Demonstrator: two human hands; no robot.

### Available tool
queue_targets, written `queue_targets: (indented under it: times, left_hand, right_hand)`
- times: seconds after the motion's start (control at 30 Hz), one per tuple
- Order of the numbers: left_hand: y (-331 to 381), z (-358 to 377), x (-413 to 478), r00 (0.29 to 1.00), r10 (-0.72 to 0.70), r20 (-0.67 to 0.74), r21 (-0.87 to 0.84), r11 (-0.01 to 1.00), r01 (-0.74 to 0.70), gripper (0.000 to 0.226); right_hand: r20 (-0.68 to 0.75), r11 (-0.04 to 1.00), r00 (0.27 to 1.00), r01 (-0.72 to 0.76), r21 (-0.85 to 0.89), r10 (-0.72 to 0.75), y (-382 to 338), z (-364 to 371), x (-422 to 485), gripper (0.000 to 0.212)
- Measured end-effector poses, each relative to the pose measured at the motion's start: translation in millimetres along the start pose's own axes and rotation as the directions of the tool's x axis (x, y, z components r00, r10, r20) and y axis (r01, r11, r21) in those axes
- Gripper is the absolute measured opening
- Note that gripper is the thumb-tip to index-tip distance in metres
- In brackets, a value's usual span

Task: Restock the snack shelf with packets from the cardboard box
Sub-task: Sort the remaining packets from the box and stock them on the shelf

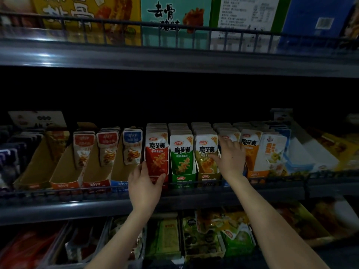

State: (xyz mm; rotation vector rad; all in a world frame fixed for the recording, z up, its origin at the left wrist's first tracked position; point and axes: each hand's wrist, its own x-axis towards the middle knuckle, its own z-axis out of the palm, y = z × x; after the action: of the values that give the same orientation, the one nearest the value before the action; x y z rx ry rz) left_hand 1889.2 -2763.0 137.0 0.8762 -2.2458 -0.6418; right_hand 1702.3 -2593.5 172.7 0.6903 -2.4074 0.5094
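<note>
Obs. 1: Dim light, and the back of the middle shelf (242,192) is too dark to read.

Obs. 2: My left grip (146,182) holds the red packet (157,152) at its lower left corner. The thumb lies across the bottom front and the fingers run up the left edge. The packet stands upright at the front of its row, behind the wire rail (194,183).

Obs. 3: To its right stand a green packet (181,154) and a yellow packet (206,150), each fronting a full row and touching its neighbour.

Obs. 4: My right grip (230,158) lies over the front of the next row, between the yellow packet and an orange packet (250,150). The fingers spread on the covered packet (226,135) near its top and the thumb reaches across the yellow one. I cannot tell whether the grip pinches or only presses.

Obs. 5: To the left, the cardboard trays (64,167) are part-filled, their packets set well back. Large boxes (174,16) stand on the upper shelf, and mixed bags (204,239) lie on the lower one.
</note>
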Motion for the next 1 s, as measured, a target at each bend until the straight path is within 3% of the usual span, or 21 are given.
queue_targets:
  times: [0.27,0.4,0.63,0.83,1.0]
  left_hand:
    - [1.6,-4.3,0.8,1.0,0.004,0.015,0.017,1.0,-0.005,0.069]
    - [1.6,-18.1,-4.1,0.999,0.043,0.009,0.013,0.999,-0.044,0.064]
    - [-38.4,-56.2,-56.3,0.983,0.141,-0.121,-0.025,0.989,-0.145,0.035]
    - [-138.5,-65.1,-143.9,0.997,0.006,-0.075,0.026,1.0,-0.004,0.026]
    - [-242.6,-55.7,-229.8,0.971,-0.233,0.05,0.15,0.963,0.224,0.028]
  right_hand:
    - [0.157,0.994,0.983,-0.103,0.022,0.098,5.3,-3.8,-8.0,0.073]
    - [0.009,0.989,0.997,-0.079,0.126,0.078,5.3,-12.5,-28.6,0.06]
    - [-0.09,0.966,0.996,0.027,0.257,-0.004,-36.0,-52.7,-97.5,0.016]
    - [0.078,0.897,0.977,0.151,0.415,-0.2,-90.0,-47.5,-192.5,0.008]
    - [0.381,0.869,0.88,0.066,0.491,-0.282,-112.4,5.0,-289.3,0.013]
